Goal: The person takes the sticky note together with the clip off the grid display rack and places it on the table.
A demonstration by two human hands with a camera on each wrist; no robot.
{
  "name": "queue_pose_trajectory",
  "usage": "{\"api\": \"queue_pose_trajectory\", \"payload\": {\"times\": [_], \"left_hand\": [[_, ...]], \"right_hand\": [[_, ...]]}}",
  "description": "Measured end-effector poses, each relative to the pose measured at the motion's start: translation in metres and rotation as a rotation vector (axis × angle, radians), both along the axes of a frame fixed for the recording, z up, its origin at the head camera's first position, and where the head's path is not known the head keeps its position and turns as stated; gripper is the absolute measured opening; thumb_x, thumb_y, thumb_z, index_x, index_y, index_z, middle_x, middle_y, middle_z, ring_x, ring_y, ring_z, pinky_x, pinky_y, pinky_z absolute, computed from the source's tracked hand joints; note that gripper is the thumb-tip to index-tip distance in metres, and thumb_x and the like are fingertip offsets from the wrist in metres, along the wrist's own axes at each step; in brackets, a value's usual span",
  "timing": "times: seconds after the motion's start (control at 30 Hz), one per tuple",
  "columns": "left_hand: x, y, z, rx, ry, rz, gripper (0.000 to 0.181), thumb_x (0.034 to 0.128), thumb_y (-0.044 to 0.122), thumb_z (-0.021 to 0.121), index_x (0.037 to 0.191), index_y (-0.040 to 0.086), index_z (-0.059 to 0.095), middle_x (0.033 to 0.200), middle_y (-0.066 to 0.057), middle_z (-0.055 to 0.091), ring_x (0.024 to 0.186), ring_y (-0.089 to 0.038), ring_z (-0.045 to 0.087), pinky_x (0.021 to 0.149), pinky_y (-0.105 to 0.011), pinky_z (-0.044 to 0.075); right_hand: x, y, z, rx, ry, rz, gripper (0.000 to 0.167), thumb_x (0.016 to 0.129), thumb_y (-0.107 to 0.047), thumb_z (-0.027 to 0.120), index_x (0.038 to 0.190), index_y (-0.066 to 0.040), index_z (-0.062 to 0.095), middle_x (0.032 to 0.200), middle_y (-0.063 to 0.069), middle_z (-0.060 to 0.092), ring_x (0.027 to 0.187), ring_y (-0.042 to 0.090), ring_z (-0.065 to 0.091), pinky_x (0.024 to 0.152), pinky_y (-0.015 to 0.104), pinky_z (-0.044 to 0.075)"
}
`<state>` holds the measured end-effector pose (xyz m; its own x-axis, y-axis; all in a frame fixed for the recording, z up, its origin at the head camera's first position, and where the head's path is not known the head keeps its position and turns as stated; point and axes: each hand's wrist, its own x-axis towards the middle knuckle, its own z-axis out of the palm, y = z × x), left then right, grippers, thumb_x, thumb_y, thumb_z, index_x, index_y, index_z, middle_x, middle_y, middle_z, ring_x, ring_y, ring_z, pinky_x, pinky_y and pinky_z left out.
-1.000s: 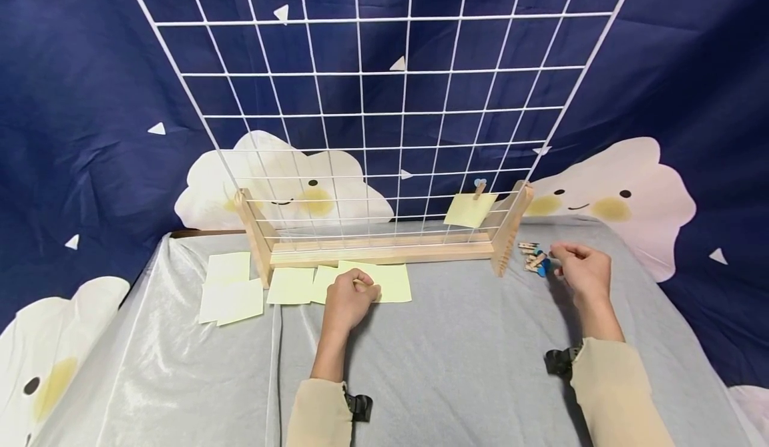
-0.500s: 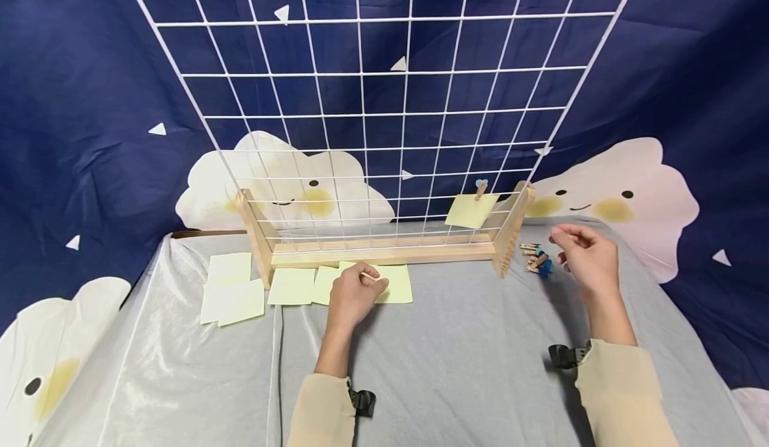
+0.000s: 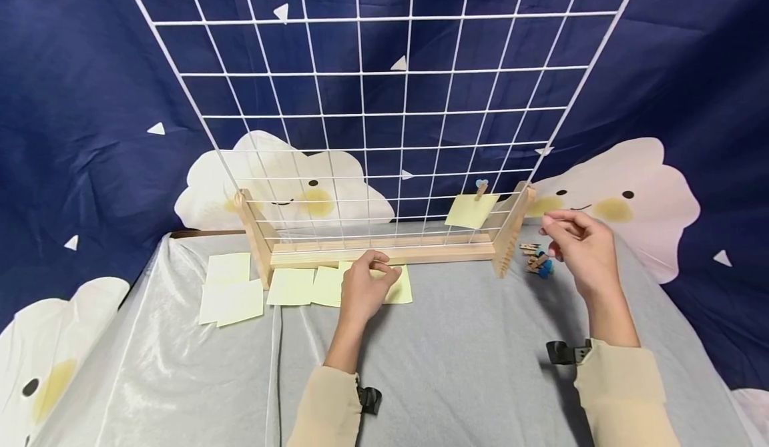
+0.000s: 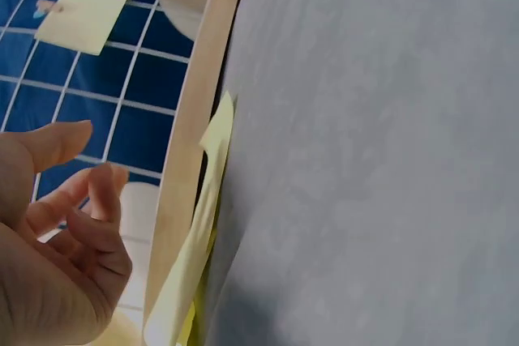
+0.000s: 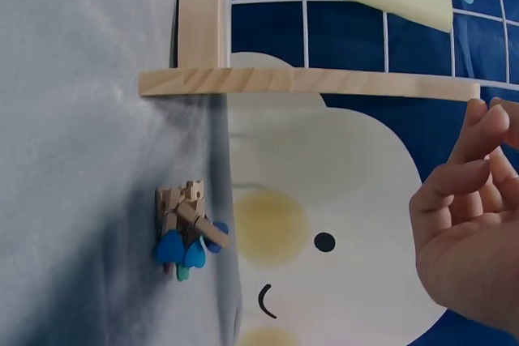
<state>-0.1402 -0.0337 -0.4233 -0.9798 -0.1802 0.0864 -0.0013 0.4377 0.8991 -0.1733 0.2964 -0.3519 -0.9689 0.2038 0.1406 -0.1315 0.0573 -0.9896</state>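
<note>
My left hand [image 3: 368, 288] is over the right-hand yellow sticky notes [image 3: 399, 285] in front of the rack, fingers loosely bent. In the left wrist view, thumb and forefinger are apart, with nothing between them, and a yellow note [image 4: 195, 253] curls up beside the hand. Raised beyond the small wooden clothespins [image 3: 537, 261], my right hand [image 3: 584, 253] has bent fingers, thumb and forefinger close together. No object shows at its fingertips. Blue heart-shaped decorations [image 5: 170, 246] sit on the clothespins in the right wrist view.
A white wire grid [image 3: 384, 110] stands in a wooden base [image 3: 384, 255]. One yellow note [image 3: 470, 211] hangs low on its right side from a clothespin [image 3: 481, 189]. More notes [image 3: 231, 300] lie left of the base on the grey cloth [image 3: 456, 353].
My right hand has risen away from the clothespin pile, toward the back. My left hand has shifted slightly right and up over the notes, its thumb and forefinger spreading apart.
</note>
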Motion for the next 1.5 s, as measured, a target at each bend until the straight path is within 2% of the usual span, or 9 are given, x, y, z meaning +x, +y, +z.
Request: {"api": "queue_pose_trajectory", "payload": {"times": [0.17,0.33,0.53,0.7,0.8,0.93,1.1,1.23,1.5], "left_hand": [[-0.002,0.01,0.001,0.055,0.072,0.018,0.026,0.0823,0.018,0.08,0.103,0.005,0.072,0.085,-0.001,0.074,0.078,-0.026,0.067,0.069,-0.037,0.05],[-0.007,0.016,0.005,0.109,0.11,0.024,0.027,0.0835,0.018,0.081,0.106,0.004,0.072,0.088,-0.004,0.074,0.071,-0.02,0.067,0.065,-0.032,0.051],[-0.012,0.023,0.007,0.157,0.111,0.03,0.027,0.0838,0.022,0.083,0.105,0.008,0.072,0.093,-0.003,0.074,0.062,-0.011,0.06,0.06,-0.029,0.049],[-0.018,0.03,0.008,0.195,0.102,0.031,0.028,0.0823,0.023,0.084,0.105,0.011,0.073,0.097,-0.004,0.074,0.06,-0.009,0.058,0.058,-0.027,0.047],[-0.022,0.035,0.009,0.274,0.09,0.01,0.029,0.0826,0.021,0.083,0.107,0.008,0.073,0.101,-0.008,0.073,0.061,-0.016,0.065,0.061,-0.028,0.055],[-0.026,0.042,0.011,0.422,0.057,-0.006,0.031,0.0822,0.013,0.083,0.108,0.001,0.072,0.1,-0.011,0.071,0.061,-0.029,0.069,0.063,-0.039,0.061],[-0.03,0.053,0.015,0.525,0.026,-0.007,0.028,0.082,0.007,0.082,0.107,-0.001,0.072,0.098,-0.01,0.07,0.06,-0.024,0.066,0.063,-0.039,0.061],[-0.033,0.061,0.018,0.544,0.018,-0.007,0.028,0.0819,0.006,0.082,0.107,0.0,0.073,0.097,-0.008,0.071,0.059,-0.024,0.066,0.063,-0.038,0.06],[-0.037,0.07,0.017,0.458,0.09,-0.013,0.024,0.0837,0.003,0.078,0.107,0.0,0.075,0.105,-0.019,0.073,0.066,-0.041,0.07,0.058,-0.03,0.059]], "right_hand": [[0.0,-0.007,0.004,-0.01,0.049,0.024,0.007,0.093,-0.005,0.073,0.099,-0.007,0.07,0.074,-0.002,0.072,0.049,0.008,0.055,0.046,0.017,0.043],[-0.002,-0.016,0.01,-0.001,0.077,0.044,0.008,0.093,-0.003,0.072,0.098,-0.009,0.071,0.073,-0.004,0.07,0.049,0.008,0.054,0.046,0.017,0.044],[-0.005,-0.026,0.013,0.005,0.101,0.074,0.009,0.093,-0.003,0.073,0.1,-0.007,0.071,0.074,-0.004,0.07,0.048,0.007,0.054,0.045,0.017,0.046],[-0.01,-0.032,0.016,0.019,0.15,0.104,0.014,0.092,0.0,0.072,0.106,-0.002,0.071,0.078,-0.003,0.07,0.048,0.008,0.055,0.045,0.017,0.047],[-0.014,-0.038,0.018,0.065,0.179,0.105,0.017,0.092,0.0,0.072,0.109,0.002,0.07,0.081,-0.004,0.071,0.048,0.008,0.055,0.046,0.017,0.047],[-0.02,-0.046,0.022,0.169,0.187,0.095,0.019,0.093,-0.002,0.072,0.11,0.003,0.071,0.082,-0.006,0.072,0.049,0.009,0.055,0.046,0.018,0.047],[-0.026,-0.054,0.026,0.237,0.175,0.077,0.015,0.093,-0.007,0.073,0.107,-0.005,0.073,0.08,-0.008,0.071,0.048,0.011,0.056,0.047,0.019,0.047],[-0.028,-0.057,0.028,0.287,0.206,0.065,0.023,0.093,-0.009,0.074,0.113,0.003,0.071,0.08,-0.009,0.07,0.048,0.01,0.055,0.048,0.02,0.048],[-0.031,-0.057,0.027,0.408,0.247,0.052,0.026,0.094,-0.004,0.071,0.116,0.009,0.069,0.077,-0.014,0.066,0.046,0.007,0.053,0.047,0.017,0.045]]}}
